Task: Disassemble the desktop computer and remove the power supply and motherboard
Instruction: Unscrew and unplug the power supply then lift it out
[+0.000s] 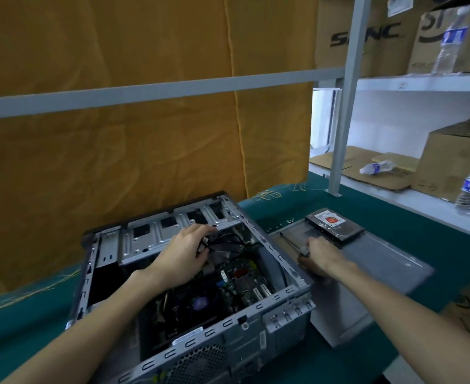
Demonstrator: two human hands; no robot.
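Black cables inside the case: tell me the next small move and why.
Probably unplug the black cables that the left hand grips; they hang over the motherboard, which is in the case. The right hand holds a screwdriver outside.

The computer case [228,325] is bare, dull grey sheet metal (punched with slots); the tabletop [411,225] wears matt green cloth; the curtain [145,134] is coarse mustard fabric.
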